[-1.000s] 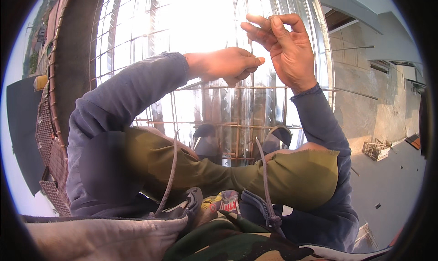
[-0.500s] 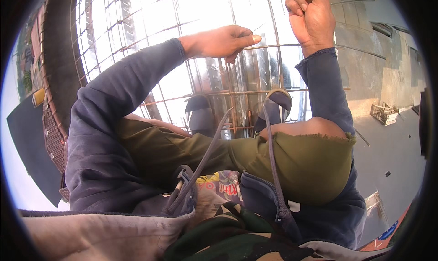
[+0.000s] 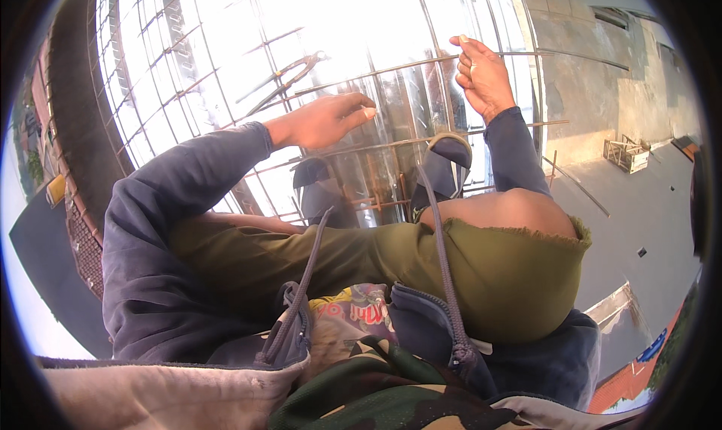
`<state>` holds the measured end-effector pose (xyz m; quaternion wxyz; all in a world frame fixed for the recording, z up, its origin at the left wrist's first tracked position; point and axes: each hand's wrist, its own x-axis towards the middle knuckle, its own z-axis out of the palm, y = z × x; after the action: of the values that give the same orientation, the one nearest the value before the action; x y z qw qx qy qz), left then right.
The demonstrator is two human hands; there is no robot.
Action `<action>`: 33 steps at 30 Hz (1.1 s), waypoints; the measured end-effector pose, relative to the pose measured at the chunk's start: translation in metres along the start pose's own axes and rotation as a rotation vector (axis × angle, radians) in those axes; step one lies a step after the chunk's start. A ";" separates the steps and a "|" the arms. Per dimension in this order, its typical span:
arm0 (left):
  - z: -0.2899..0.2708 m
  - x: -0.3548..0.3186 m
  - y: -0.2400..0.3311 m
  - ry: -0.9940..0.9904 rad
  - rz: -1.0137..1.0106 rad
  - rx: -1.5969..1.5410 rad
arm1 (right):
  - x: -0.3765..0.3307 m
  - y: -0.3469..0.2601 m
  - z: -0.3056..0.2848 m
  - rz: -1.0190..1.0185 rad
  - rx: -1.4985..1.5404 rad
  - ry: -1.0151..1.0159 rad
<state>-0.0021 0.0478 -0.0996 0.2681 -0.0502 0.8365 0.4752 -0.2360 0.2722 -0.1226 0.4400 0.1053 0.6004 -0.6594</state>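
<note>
A worker's left hand (image 3: 323, 120), half open with fingers loosely bent, hovers above rebar mesh (image 3: 376, 73) over ribbed metal decking (image 3: 391, 178), long-handled pincers (image 3: 287, 85) lying just beyond it. The right hand (image 3: 483, 76) is curled closed; whether it pinches anything thin cannot be told.

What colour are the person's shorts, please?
The shorts are olive green, seen best in the head view.
</note>
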 end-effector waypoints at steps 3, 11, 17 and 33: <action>-0.015 0.038 0.033 0.123 -0.047 -0.089 | -0.026 0.031 0.016 0.129 -0.048 -0.144; -0.041 0.100 0.025 0.157 0.422 0.388 | -0.027 0.025 0.012 0.213 -0.147 -0.412; -0.045 0.105 0.024 0.070 0.485 0.603 | -0.019 0.028 0.003 0.178 -0.307 -0.404; 0.002 0.258 0.072 0.223 0.581 1.057 | 0.016 0.037 -0.183 -0.273 -0.516 0.458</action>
<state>-0.2450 0.1326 -0.1735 0.0270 0.2701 0.9616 0.0416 -0.2903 0.4313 -0.2064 0.2144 0.0550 0.8382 -0.4984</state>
